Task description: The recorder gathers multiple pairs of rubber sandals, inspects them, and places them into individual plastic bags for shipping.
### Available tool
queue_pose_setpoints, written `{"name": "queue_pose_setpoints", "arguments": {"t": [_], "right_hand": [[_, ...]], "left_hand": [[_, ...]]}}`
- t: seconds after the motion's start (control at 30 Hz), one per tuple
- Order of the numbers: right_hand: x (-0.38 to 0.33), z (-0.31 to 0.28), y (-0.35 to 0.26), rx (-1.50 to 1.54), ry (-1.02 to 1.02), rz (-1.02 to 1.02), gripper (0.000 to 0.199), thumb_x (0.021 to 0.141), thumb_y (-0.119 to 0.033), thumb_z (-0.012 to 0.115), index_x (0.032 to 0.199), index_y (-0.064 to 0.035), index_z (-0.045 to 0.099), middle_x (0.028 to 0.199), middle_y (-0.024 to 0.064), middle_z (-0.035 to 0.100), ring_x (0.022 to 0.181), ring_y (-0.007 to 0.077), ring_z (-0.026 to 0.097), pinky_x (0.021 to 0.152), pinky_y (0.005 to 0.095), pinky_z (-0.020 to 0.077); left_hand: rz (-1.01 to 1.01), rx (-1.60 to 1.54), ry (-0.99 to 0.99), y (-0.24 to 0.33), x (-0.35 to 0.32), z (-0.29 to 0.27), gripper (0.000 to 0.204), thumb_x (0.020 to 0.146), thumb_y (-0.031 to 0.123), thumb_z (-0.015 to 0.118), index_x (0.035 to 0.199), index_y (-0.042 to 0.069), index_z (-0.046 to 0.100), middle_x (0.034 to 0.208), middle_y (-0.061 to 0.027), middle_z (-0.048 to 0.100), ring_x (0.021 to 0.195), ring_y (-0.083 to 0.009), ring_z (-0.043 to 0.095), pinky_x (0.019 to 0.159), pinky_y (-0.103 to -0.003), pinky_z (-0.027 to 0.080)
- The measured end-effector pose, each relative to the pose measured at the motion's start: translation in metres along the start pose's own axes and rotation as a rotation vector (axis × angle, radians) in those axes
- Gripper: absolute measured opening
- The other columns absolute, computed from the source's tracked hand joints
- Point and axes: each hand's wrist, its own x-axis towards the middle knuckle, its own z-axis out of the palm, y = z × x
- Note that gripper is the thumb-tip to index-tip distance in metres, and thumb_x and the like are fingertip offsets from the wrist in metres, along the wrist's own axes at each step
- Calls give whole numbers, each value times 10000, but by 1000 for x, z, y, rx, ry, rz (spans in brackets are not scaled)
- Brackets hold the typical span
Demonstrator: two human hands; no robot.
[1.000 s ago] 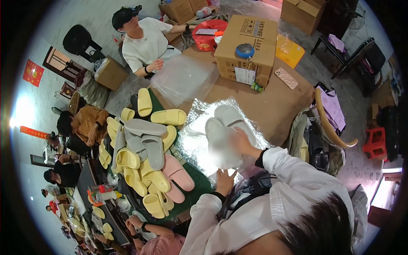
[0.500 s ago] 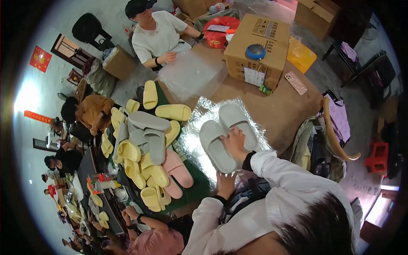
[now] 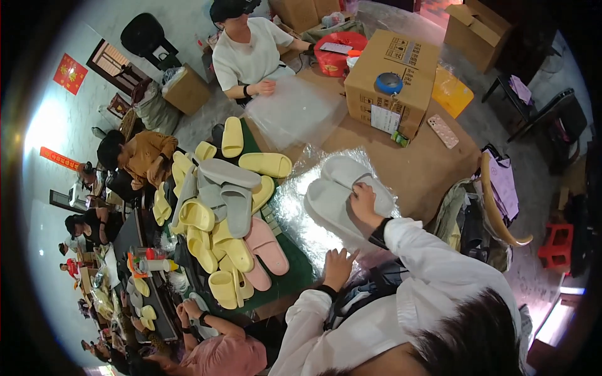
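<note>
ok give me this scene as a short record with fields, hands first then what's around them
Right hand: on the pair of gray slides
Left hand: near the lower edge of the shiny plastic; contact unclear
Slides' position: lying on the shiny plastic
Left side: pile of yellow, gray and pink slides on a green mat
Far side: carton, round blue object on it
Right of carton: pink phone-shaped item

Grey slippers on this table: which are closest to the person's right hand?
The grey pair lying side by side on the shiny plastic sheet, under the right hand; the other grey ones lie heaped among yellow slippers.
</note>
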Motion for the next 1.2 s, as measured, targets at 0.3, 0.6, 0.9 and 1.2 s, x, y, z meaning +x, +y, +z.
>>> {"name": "queue_pose_setpoints", "arguments": {"t": [0.3, 0.6, 0.9, 1.2], "right_hand": [[-40, -151, 32, 739, -886, 173, 197, 839, -53, 583, 1032, -22, 598, 934, 22, 628, 828, 81, 553, 702, 232, 452], [-103, -179, 43, 509, -772, 240, 225, 787, 3, 587, 1011, -23, 592, 853, -5, 599, 785, 66, 515, 691, 236, 438], [-130, -135, 37, 531, -603, 161, 140, 791, -6, 539, 917, -24, 598, 759, 71, 617, 711, 154, 569, 613, 295, 436], [-117, -128, 0, -287, -210, -273, 297, 681, -92, 587, 970, -38, 546, 915, 103, 567, 873, 280, 501, 712, 371, 368]], "left_hand": [[-1, -59, 318, -28, 31, 24, 280, 786, 221, 511, 1032, 119, 600, 1046, -110, 551, 927, -303, 518, 773, -427, 414], [-193, -207, 295, -47, 48, 23, 200, 733, 78, 517, 920, 57, 582, 815, -50, 592, 810, -242, 554, 745, -384, 403], [-298, -178, 545, -52, 44, 11, 443, 765, 155, 545, 1206, 178, 520, 1175, -26, 506, 1124, -266, 413, 951, -522, 277], [-388, -497, 475, -52, 33, -16, 484, 848, 143, 480, 1319, 235, 416, 1367, -53, 365, 1280, -341, 268, 995, -633, 162]]}}
